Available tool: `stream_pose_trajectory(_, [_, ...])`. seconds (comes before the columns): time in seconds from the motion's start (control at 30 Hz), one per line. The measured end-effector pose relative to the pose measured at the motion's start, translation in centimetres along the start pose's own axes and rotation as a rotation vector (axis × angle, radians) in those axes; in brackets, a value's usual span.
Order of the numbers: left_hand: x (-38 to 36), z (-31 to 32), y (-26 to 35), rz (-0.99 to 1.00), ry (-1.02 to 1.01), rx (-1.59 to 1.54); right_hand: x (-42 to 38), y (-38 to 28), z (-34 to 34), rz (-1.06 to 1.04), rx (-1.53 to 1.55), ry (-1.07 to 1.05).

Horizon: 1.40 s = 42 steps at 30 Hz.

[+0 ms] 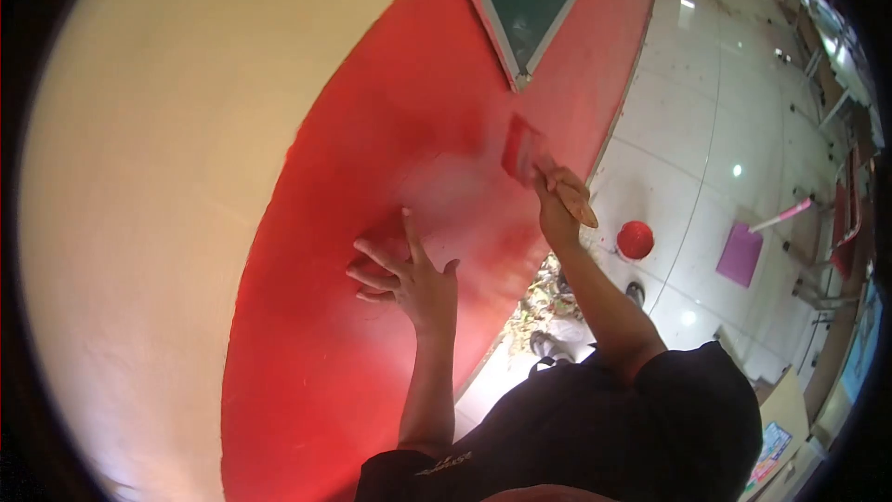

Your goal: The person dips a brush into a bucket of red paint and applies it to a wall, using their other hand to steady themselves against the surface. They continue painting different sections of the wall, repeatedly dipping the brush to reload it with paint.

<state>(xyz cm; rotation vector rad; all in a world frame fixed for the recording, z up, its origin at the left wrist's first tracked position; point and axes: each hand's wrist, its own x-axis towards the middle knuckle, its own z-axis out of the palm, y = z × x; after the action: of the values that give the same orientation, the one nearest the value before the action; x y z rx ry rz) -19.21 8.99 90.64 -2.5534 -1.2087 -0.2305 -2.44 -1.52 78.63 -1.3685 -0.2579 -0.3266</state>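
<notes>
A wall shows a wide band of red paint (307, 316) beside a cream-coloured part (167, 177). My left hand (409, 279) is spread with its fingers apart against the red area and holds nothing. To its upper right, my right hand (560, 193) is closed round the wooden handle (578, 204) of a wide paintbrush. The brush head (522, 151) is red and slightly blurred, at the red surface below the pointed lower corner of a green board (525, 9) with a pale frame.
A round container of red paint (636, 240) stands on the white tiled floor (674, 130). Right of it lies a purple dustpan (741, 256) with a pink handle. Scraps (548, 302) lie along the wall's foot near my shoes. Desks and chairs line the far right.
</notes>
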Motion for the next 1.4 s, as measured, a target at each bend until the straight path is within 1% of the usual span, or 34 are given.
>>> stream_pose_trajectory(0.03, [-0.7, -0.2, -0.6, 0.061, 0.061, -0.079, 1.8, -3.6, 1.0, -0.163, 0.109, -0.050])
stream_pose_trajectory(0.07, [-1.4, -0.6, -1.1, 0.044, 0.063, -0.095, 3.8, -7.3, 1.4, -0.318, 0.224, -0.102])
stream_pose_trajectory(0.13, [-1.8, 0.0, -3.0, 0.080, 0.185, -0.289, 7.2, -12.3, 1.8, -0.797, 0.124, -0.279])
stream_pose_trajectory(0.17, [-2.0, -0.1, -3.1, 0.064, 0.194, -0.303, 8.9, -13.9, 1.7, -0.814, 0.126, -0.293])
stream_pose_trajectory(0.23, [-2.0, -0.1, -3.9, 0.006, 0.381, -0.300, 11.2, -16.3, 2.3, -1.259, -0.156, -0.410])
stream_pose_trajectory(0.27, [-1.8, -0.1, -4.3, -0.016, 0.385, -0.308, 11.9, -16.2, 2.8, -1.275, -0.146, -0.426])
stream_pose_trajectory(0.33, [-1.4, 0.0, -4.9, -0.122, 0.552, -0.328, 12.6, -14.1, 4.0, -1.402, -0.312, -0.581])
stream_pose_trajectory(0.37, [-1.3, -0.3, -5.0, -0.151, 0.548, -0.325, 12.6, -12.4, 4.1, -1.411, -0.293, -0.603])
stream_pose_trajectory(0.43, [-0.3, -1.4, -4.8, -0.216, 0.383, -0.363, 12.4, -8.4, 3.1, -1.446, -0.314, -0.771])
stream_pose_trajectory(0.47, [0.4, -0.9, -4.8, -0.243, 0.381, -0.357, 12.2, -6.9, 2.1, -1.455, -0.291, -0.789])
stream_pose_trajectory(0.53, [1.5, 0.8, -4.4, -0.279, 0.363, -0.123, 11.7, -4.8, -0.1, -1.617, -0.391, -1.131])
stream_pose_trajectory(0.57, [1.6, 0.9, -4.0, -0.311, 0.353, -0.116, 12.0, -4.0, -0.5, -1.629, -0.362, -1.155])
stream_pose_trajectory(0.6, [1.6, 0.4, -3.7, -0.330, 0.323, -0.068, 12.1, -3.5, -0.7, -1.473, -0.432, -1.426])
stream_pose_trajectory(0.63, [1.7, 0.1, -3.3, -0.344, 0.291, -0.018, 12.1, -4.6, -0.8, -1.296, -0.504, -1.684])
stream_pose_trajectory(0.67, [1.8, 0.0, -3.1, -0.367, 0.276, -0.009, 13.0, -5.7, -0.2, -1.097, -0.646, -1.847])
stream_pose_trajectory(0.7, [1.7, 0.0, -2.9, -0.366, 0.318, -0.012, 14.7, -9.1, 0.9, -0.887, -0.790, -1.999])
stream_pose_trajectory(0.73, [1.6, 0.0, -2.8, -0.363, 0.361, -0.013, 16.5, -9.7, 1.8, -1.104, -0.506, -1.759])
stream_pose_trajectory(0.77, [1.5, -0.1, -2.6, -0.387, 0.347, 0.000, 18.0, -10.4, 2.7, -1.268, -0.222, -1.488])
stream_pose_trajectory(0.83, [1.6, -0.5, -2.5, -0.401, 0.300, -0.048, 21.0, -17.3, 2.9, -1.456, 0.003, -1.190])
stream_pose_trajectory(0.87, [1.7, -0.5, -2.5, -0.421, 0.294, -0.044, 21.5, -18.3, 2.9, -1.459, 0.020, -1.205])
stream_pose_trajectory(0.93, [1.9, -0.7, -2.2, -0.442, 0.276, -0.034, 22.0, -19.0, 2.8, -1.401, 0.091, -0.890])
stream_pose_trajectory(0.97, [1.8, -0.7, -2.0, -0.455, 0.267, -0.027, 21.6, -17.7, 2.9, -1.316, 0.125, -1.003])
stream_pose_trajectory(1.0, [1.8, -1.3, -1.8, -0.465, 0.241, -0.036, 20.6, -15.2, 3.0, -1.308, 0.137, -1.014])
stream_pose_trajectory(1.07, [1.8, -1.7, -1.7, -0.478, 0.210, -0.038, 17.8, -8.9, 3.2, -1.595, -0.124, -1.068])
stream_pose_trajectory(1.13, [1.8, -1.9, -1.6, -0.475, 0.217, -0.071, 15.2, -3.3, 1.8, -1.704, -0.206, -1.145])
stream_pose_trajectory(1.17, [1.9, -2.0, -1.6, -0.486, 0.216, -0.069, 14.5, -2.8, 1.4, -1.709, -0.196, -1.150])
stream_pose_trajectory(1.23, [1.9, -2.2, -1.4, -0.499, 0.170, -0.049, 13.4, -3.6, 0.6, -1.488, -0.352, -1.630])
stream_pose_trajectory(1.27, [1.8, -2.3, -1.4, -0.503, 0.164, -0.047, 13.7, -4.0, 1.0, -1.486, -0.346, -1.636])
stream_pose_trajectory(1.33, [1.8, -2.3, -1.4, -0.485, 0.188, -0.071, 16.1, -10.2, 2.6, -0.944, -0.588, -2.095])
stream_pose_trajectory(1.37, [1.8, -2.2, -1.5, -0.486, 0.190, -0.072, 17.3, -11.8, 3.0, -0.947, -0.589, -2.094])
stream_pose_trajectory(1.4, [1.8, -1.9, -1.6, -0.485, 0.194, -0.063, 18.4, -13.1, 3.3, -1.081, -0.294, -1.807])
